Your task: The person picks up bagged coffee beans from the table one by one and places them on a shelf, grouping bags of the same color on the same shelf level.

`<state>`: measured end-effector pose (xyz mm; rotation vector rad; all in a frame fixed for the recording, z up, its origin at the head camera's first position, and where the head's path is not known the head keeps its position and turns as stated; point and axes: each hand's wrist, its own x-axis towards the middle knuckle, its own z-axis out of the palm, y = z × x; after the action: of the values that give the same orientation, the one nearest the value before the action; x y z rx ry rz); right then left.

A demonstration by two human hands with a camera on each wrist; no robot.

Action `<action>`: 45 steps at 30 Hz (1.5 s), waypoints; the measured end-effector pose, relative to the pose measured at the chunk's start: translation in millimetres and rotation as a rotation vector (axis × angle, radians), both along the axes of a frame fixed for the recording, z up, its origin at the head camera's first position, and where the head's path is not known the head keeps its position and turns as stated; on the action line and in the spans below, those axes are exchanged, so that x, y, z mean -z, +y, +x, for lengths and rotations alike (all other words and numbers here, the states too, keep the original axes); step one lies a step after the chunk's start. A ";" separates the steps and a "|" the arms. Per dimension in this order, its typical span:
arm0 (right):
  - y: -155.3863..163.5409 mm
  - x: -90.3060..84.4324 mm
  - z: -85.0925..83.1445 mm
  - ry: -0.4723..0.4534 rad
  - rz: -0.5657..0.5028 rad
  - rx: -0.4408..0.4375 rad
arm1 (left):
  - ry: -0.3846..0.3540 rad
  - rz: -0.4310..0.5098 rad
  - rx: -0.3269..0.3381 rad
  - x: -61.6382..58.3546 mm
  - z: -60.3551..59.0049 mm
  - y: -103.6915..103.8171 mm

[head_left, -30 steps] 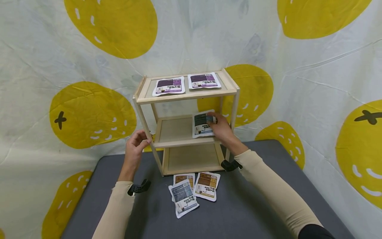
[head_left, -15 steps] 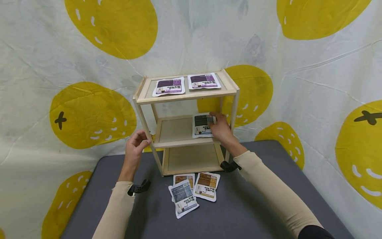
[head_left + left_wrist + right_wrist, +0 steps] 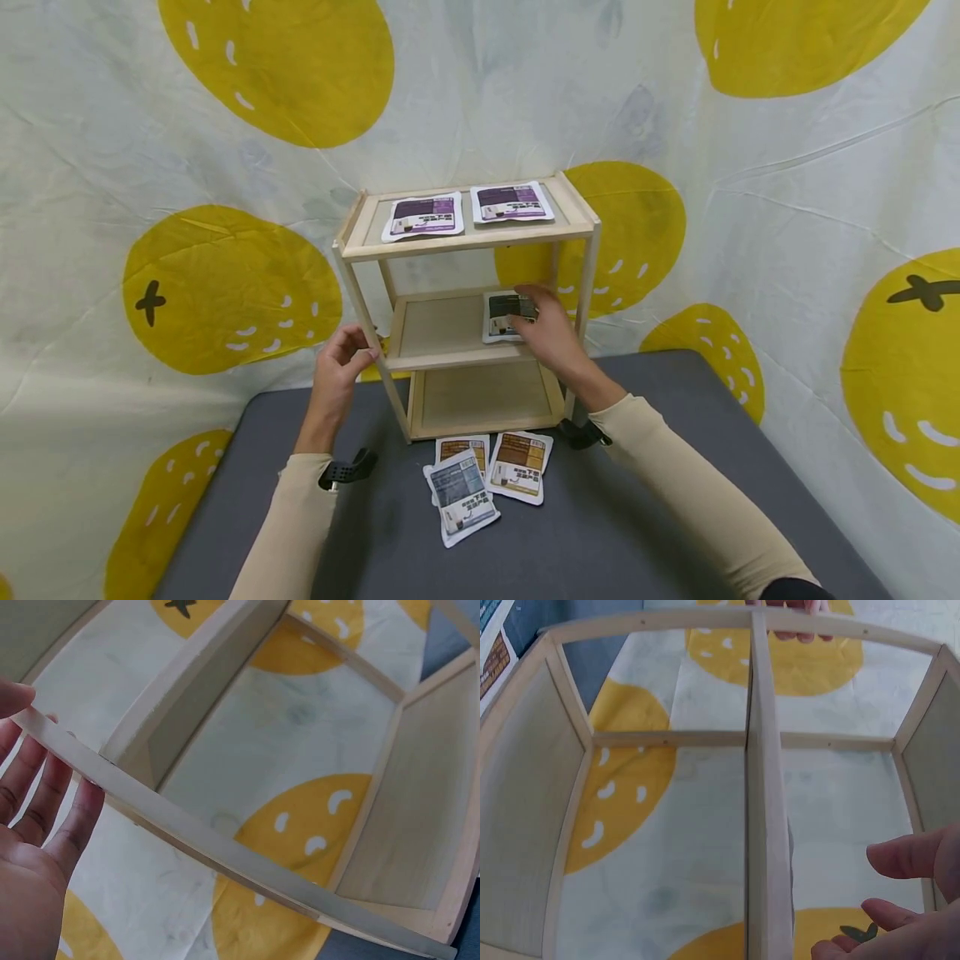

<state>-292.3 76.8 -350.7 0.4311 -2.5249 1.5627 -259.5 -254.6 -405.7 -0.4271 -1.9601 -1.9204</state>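
Observation:
A wooden shelf rack (image 3: 465,364) with three levels stands on the table. My left hand (image 3: 337,371) holds its left front post (image 3: 187,821), thumb on one side and fingers on the other in the left wrist view. On the middle level, towards the right, lies a dark green-labelled pouch (image 3: 498,317). Over its right part is my right hand (image 3: 555,333), which hides some of it. The right wrist view has that hand's thumb and fingers (image 3: 900,859) spread apart, nothing held. Two purple-labelled pouches, one left (image 3: 424,218) and one right (image 3: 513,203), lie on top.
Before the rack, on the grey table (image 3: 600,533), lie a blue-grey pouch (image 3: 461,496), a brown-labelled pouch (image 3: 519,467) and another brown one (image 3: 463,446) partly under the blue-grey pouch. A fabric backdrop (image 3: 787,208) with yellow fruit prints rises behind.
The green-labelled pouch has gone from tilted up in my right hand to flat on the middle shelf. My right fingers have let go and parted. The left hand keeps its place.

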 end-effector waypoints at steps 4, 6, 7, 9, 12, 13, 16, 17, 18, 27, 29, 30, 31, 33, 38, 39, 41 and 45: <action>-1.8 1.1 7.1 0.020 -0.037 -0.034 | -0.003 0.003 -0.013 -1.9 -0.8 0.5; -2.6 2.4 10.4 0.028 -0.058 -0.049 | -0.004 0.001 -0.024 -2.3 -1.5 0.5; -3.1 2.6 12.8 0.030 -0.071 -0.055 | -0.004 0.002 -0.027 -2.4 -2.0 0.5; -4.3 4.3 16.6 0.032 -0.106 -0.074 | -0.004 0.002 -0.033 -2.3 -2.7 0.5; -5.6 6.7 23.0 0.019 -0.154 -0.105 | -0.006 0.002 -0.037 -2.0 -3.3 0.5; -6.2 7.6 25.1 0.013 -0.163 -0.113 | -0.007 0.001 -0.037 -1.9 -3.3 0.6; -7.6 10.0 31.5 -0.014 -0.176 -0.128 | -0.012 -0.005 -0.038 -1.5 -2.9 0.8; -8.2 10.6 33.4 -0.017 -0.178 -0.129 | -0.013 -0.006 -0.038 -1.5 -2.7 0.9; -8.7 11.2 35.0 -0.021 -0.181 -0.129 | -0.014 -0.007 -0.036 -1.4 -2.7 1.0; -8.3 16.9 45.6 -0.014 -0.209 -0.180 | -0.014 -0.003 -0.021 -0.5 -3.1 1.5; -8.0 18.2 47.4 -0.018 -0.211 -0.197 | -0.013 -0.006 -0.018 0.2 -2.9 1.2; -7.9 18.5 48.5 -0.025 -0.211 -0.204 | -0.014 -0.007 -0.017 0.4 -2.7 1.0; -7.6 19.3 49.2 -0.029 -0.210 -0.214 | -0.015 -0.009 -0.017 0.4 -2.2 0.9; -7.0 21.0 50.7 -0.042 -0.202 -0.223 | -0.016 -0.010 -0.017 0.6 -1.9 0.7; -5.3 26.6 55.0 -0.078 -0.193 -0.296 | -0.010 -0.003 -0.013 1.0 -1.3 0.6; -4.9 28.2 55.8 -0.088 -0.197 -0.327 | -0.006 -0.001 -0.013 1.1 -1.3 0.7; -4.1 31.4 57.2 -0.101 -0.192 -0.392 | 0.002 0.005 -0.010 1.4 -1.2 0.8; -2.9 40.7 60.3 -0.143 -0.179 -0.510 | 0.025 0.031 0.007 2.3 -0.5 1.1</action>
<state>-232.0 73.9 -391.4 1.0355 -2.4679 2.0332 -260.0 -253.5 -408.0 -0.4481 -1.9129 -1.9373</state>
